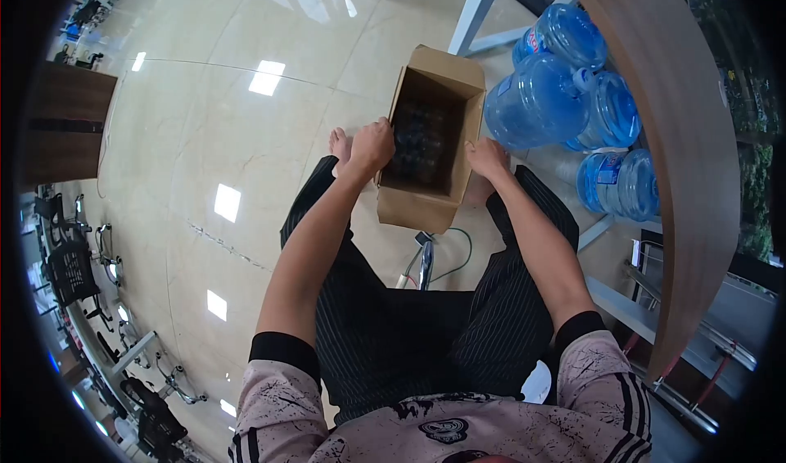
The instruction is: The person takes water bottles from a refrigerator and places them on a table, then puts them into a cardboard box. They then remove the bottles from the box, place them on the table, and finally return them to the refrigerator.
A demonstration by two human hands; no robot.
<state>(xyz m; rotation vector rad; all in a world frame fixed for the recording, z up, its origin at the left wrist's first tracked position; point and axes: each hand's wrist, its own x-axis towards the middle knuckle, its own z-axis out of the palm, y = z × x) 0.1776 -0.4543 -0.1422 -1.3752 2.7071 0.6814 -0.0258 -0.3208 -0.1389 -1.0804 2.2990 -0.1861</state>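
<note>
An open cardboard box [417, 207] stands on the floor between my feet, its end flaps folded outward. Inside it are several clear, dark-looking items that are too dim to make out. My left hand [372, 146] is closed on the box's left wall near the rim. On the opposite side, my right hand [487, 157] grips the right wall with bent fingers. Just beyond my right hand lies a large blue water bottle [536, 103], close to the box's right edge.
More blue water bottles [618, 183] are stacked at the right beside a curved wooden table edge [696, 152]. A metal chair leg and a green cable [470, 254] lie below the box. Office chairs [70, 271] stand far left, near a brown cabinet [74, 119].
</note>
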